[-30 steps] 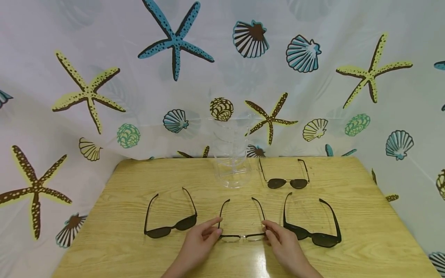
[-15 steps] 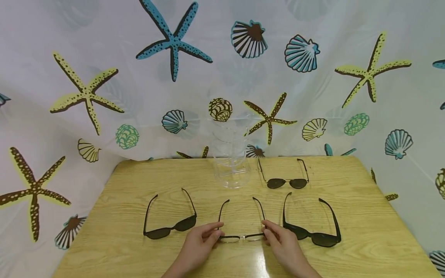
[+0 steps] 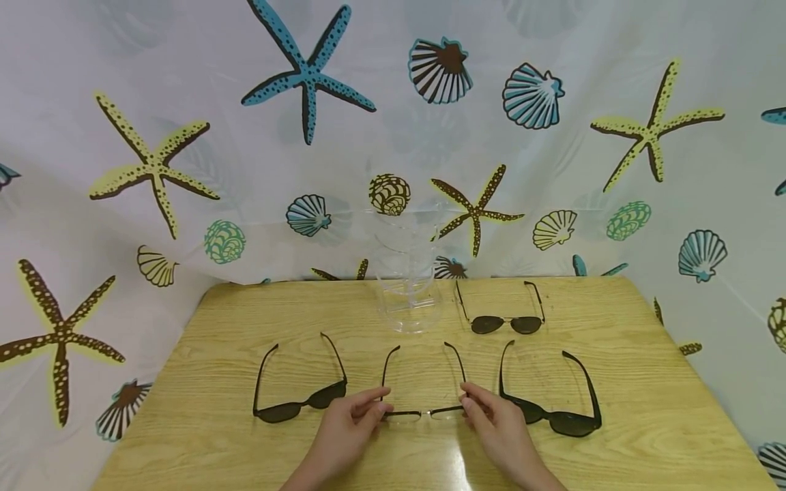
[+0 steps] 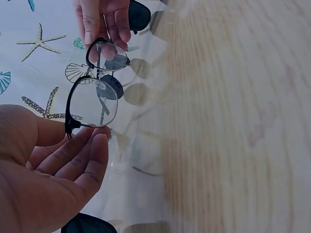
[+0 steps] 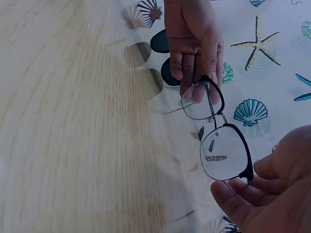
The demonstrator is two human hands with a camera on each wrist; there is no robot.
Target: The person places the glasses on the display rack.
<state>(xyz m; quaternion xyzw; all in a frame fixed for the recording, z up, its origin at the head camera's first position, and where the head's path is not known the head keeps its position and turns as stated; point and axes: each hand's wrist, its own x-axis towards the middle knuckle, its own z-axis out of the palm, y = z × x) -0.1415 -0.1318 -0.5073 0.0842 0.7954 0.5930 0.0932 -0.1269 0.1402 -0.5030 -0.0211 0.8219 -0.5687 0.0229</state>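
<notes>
Both hands hold a pair of clear-lensed eyeglasses (image 3: 402, 413) with black brow bars and thin metal lower rims. My left hand (image 3: 345, 428) pinches the left hinge corner between thumb and fingers, and my right hand (image 3: 505, 429) pinches the right one. The temples are unfolded and point away from me. From the side, the left wrist view shows the eyeglasses (image 4: 71, 104) upright between the hands, above the tabletop. In the right wrist view the thumb and fingers meet at the near corner of the frame (image 5: 247, 162), and the fingertips partly hide the hinges.
Black sunglasses (image 3: 282, 412) lie to the left, and larger black sunglasses (image 3: 574, 424) lie close to my right hand. Aviator sunglasses (image 3: 526, 325) sit farther back. A clear tiered display stand (image 3: 410, 320) stands at the wooden table's (image 3: 245, 307) back edge, before a seashell-print curtain (image 3: 258, 150).
The eyeglasses have shifted slightly left and away from me, with both hands moving along with them. The sunglasses and the stand stay in place.
</notes>
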